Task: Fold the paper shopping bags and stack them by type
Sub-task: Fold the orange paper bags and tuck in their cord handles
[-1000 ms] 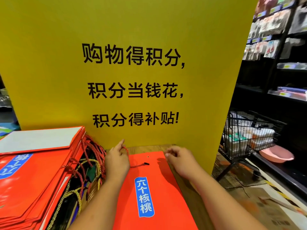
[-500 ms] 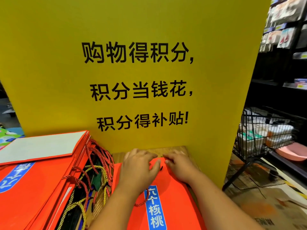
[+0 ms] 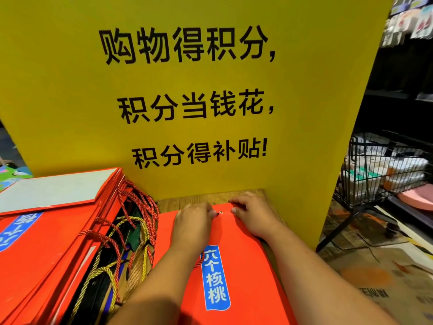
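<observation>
The orange paper bag (image 3: 236, 266) is lying flat on the wooden counter (image 3: 199, 200), its blue label facing up. Its long axis is running straight away from the person toward the yellow sign board (image 3: 187, 90). Its mouth edge is sitting at the far end, where a small eyelet (image 3: 221, 211) is showing between the two hands, so the work is happening at the far edge rather than along the sides.

The left hand (image 3: 194, 222) is reaching in knuckles-up, its fingers curling down just left of the eyelet. The black tip of the cord handle (image 3: 199, 262) is lying at those fingertips, and the rest of the cord is looping back under the wrist. Whether the fingers are pinching that tip or only pressing on it, I cannot tell.

The right hand (image 3: 254, 218) is sitting just right of the eyelet. Its thumb is lying on the paper and its bent fingers are going over the far edge, seemingly nipping the rim. Both hands are equally near the eyelet, and both forearms are lying along the bag.

The stack of folded orange bags (image 3: 46, 242) is waiting just to the left. I judge a sideways carry is coming once the cord is tucked flat.
</observation>
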### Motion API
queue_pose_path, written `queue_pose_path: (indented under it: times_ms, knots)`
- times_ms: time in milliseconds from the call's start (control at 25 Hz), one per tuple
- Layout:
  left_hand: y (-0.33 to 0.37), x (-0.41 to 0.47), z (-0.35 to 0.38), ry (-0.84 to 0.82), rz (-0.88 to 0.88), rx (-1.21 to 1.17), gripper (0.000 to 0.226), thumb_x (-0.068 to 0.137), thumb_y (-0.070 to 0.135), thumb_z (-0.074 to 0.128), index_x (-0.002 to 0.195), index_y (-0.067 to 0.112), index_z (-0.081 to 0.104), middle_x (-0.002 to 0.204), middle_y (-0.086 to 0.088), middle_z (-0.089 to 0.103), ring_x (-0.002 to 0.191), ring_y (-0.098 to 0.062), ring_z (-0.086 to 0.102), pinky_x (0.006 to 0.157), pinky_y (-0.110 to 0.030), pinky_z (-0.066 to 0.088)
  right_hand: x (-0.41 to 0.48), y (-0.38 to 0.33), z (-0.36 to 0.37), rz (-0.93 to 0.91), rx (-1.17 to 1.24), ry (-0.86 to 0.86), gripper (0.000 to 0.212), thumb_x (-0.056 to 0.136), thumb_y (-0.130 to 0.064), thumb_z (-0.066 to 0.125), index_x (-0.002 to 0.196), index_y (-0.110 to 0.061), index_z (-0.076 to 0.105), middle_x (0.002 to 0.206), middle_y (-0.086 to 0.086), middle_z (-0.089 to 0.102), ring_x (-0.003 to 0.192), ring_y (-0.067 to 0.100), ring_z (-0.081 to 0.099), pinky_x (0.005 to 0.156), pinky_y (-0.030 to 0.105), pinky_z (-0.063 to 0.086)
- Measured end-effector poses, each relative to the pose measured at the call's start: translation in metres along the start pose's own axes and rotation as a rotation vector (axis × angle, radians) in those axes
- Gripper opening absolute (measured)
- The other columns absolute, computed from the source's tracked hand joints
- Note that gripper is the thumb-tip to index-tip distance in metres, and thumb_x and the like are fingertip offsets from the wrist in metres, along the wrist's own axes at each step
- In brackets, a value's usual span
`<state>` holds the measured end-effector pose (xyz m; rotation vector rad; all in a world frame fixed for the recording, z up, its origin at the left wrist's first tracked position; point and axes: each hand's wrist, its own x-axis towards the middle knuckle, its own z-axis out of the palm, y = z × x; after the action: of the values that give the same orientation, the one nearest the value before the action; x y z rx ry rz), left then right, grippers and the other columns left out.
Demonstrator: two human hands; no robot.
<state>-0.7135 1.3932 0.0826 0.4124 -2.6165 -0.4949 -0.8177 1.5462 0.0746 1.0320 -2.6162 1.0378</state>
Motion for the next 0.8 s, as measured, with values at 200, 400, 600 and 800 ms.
queue_pose_path:
  times_ms: [200, 400, 600, 800]
  knots:
    - [0.000, 0.001, 0.001, 0.000, -0.068, -0.169, 0.007, 0.089, 0.035, 0.069, 0.086, 0.030, 0.065, 0.088, 0.001, 0.073, 0.089, -0.023, 0.065, 0.077, -0.040, 0.049, -0.002, -0.004, -0.003, -0.019, 0.063, 0.045, 0.026, 0.087, -0.012, 0.072, 0.114, -0.012, 0.073, 0.113, 0.006, 0.067, 0.110, 0.020, 0.058, 0.090, 0.021, 0.039]
    - [0.000, 0.000, 0.001, 0.029, -0.101, -0.248, 0.017, 0.089, 0.029, 0.070, 0.080, 0.036, 0.057, 0.082, 0.009, 0.072, 0.085, -0.019, 0.066, 0.072, -0.035, 0.048, -0.002, -0.006, 0.001, -0.022, 0.069, 0.069, 0.023, 0.086, -0.010, 0.071, 0.110, -0.012, 0.073, 0.111, 0.006, 0.067, 0.107, 0.020, 0.059, 0.094, 0.027, 0.043]
    - [0.008, 0.000, 0.003, 0.053, -0.060, -0.161, 0.008, 0.091, 0.033, 0.065, 0.095, 0.029, 0.059, 0.088, 0.003, 0.072, 0.091, -0.024, 0.066, 0.083, -0.041, 0.048, -0.007, -0.011, -0.001, -0.009, 0.140, 0.084, 0.019, 0.085, -0.006, 0.070, 0.101, -0.017, 0.073, 0.101, -0.004, 0.061, 0.096, 0.010, 0.056, 0.085, 0.021, 0.043]
    - [0.017, 0.000, 0.006, 0.075, 0.067, 0.007, 0.014, 0.094, 0.036, 0.060, 0.101, 0.023, 0.056, 0.100, -0.002, 0.070, 0.096, -0.027, 0.064, 0.081, -0.038, 0.042, -0.008, -0.015, -0.004, 0.018, 0.174, 0.092, 0.018, 0.086, -0.002, 0.070, 0.099, -0.013, 0.073, 0.097, -0.003, 0.056, 0.093, 0.013, 0.055, 0.083, 0.022, 0.041]
